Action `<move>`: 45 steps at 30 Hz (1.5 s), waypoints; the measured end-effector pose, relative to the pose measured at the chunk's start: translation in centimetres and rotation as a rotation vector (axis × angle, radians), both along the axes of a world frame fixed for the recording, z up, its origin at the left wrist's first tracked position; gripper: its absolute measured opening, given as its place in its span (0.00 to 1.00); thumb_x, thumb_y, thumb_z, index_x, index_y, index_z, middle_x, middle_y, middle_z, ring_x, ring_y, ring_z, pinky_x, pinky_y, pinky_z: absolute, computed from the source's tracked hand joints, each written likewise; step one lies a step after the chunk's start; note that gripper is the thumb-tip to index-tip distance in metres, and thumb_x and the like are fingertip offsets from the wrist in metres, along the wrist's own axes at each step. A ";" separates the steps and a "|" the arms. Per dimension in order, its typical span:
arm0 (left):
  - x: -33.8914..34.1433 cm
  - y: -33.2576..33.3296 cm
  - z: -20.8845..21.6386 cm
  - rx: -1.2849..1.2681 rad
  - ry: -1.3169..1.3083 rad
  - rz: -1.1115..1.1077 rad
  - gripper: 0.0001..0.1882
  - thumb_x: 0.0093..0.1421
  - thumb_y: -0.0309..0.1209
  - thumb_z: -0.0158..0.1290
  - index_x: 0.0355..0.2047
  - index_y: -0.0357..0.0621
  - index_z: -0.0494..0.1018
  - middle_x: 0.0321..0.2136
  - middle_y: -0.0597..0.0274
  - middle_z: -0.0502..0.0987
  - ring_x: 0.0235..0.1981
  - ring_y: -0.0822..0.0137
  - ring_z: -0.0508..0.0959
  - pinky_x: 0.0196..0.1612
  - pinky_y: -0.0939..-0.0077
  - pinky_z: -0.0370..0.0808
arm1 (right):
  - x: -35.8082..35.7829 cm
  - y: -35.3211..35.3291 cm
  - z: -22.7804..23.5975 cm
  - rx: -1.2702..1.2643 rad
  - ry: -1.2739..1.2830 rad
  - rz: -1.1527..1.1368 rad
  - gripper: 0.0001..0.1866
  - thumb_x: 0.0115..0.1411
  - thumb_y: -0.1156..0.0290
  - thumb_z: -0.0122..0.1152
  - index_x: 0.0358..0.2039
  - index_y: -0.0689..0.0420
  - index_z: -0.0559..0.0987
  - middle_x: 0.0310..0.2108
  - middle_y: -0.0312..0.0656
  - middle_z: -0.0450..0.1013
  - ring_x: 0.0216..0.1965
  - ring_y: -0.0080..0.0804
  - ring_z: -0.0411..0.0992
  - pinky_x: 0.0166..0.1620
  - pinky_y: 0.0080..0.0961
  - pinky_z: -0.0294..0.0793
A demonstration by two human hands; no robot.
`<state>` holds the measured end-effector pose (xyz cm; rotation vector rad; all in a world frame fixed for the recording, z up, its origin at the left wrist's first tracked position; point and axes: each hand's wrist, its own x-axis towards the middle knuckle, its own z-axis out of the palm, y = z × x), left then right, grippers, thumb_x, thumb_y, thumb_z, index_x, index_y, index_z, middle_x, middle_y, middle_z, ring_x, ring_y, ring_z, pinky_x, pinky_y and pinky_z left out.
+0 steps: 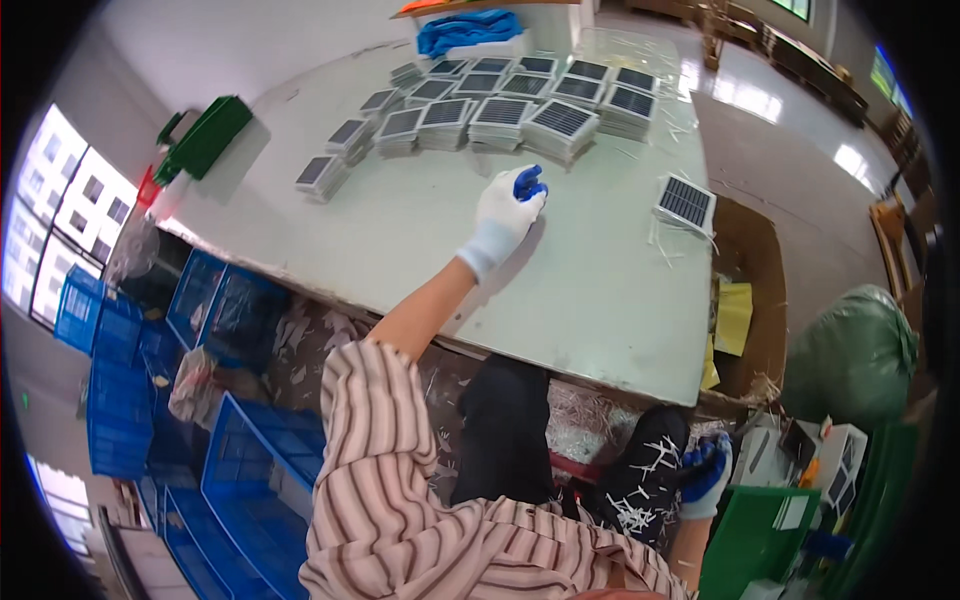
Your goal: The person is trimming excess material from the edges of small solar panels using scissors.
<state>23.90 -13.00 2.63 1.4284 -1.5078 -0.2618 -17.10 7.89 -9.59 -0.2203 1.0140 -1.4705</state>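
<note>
My left hand (508, 212), in a white glove with blue coating, reaches over the pale green tabletop (400, 230). Its fingers are loosely bent and apart, with nothing visible between them. Just beyond it are stacks of small solar panels (560, 125), dark with white borders. The nearest stack lies slightly ahead and to the right of the fingers. Low at the right, my right hand (706, 476), gloved alike, is beside my thigh with its fingers curled in. What it may hold is hidden. White strips lie on my dark trouser leg (645, 475).
A separate panel stack (686, 203) sits at the table's right edge, above a cardboard box (752, 260) with yellow sheets. Blue crates (245, 480) stand at left, a green container (207, 137) at the table's far left. A green sack (850, 355) and green bin (755, 530) are at right.
</note>
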 end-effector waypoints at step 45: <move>0.9 -10.4 0.0 0.498 1.034 -0.136 0.22 0.57 0.47 0.56 0.46 0.51 0.65 0.36 0.67 0.73 0.30 0.73 0.72 0.29 0.75 0.71 | 24.5 -42.4 12.5 -0.267 0.597 0.976 0.10 0.54 0.73 0.48 0.34 0.66 0.71 0.22 0.44 0.69 0.23 0.40 0.77 0.20 0.34 0.80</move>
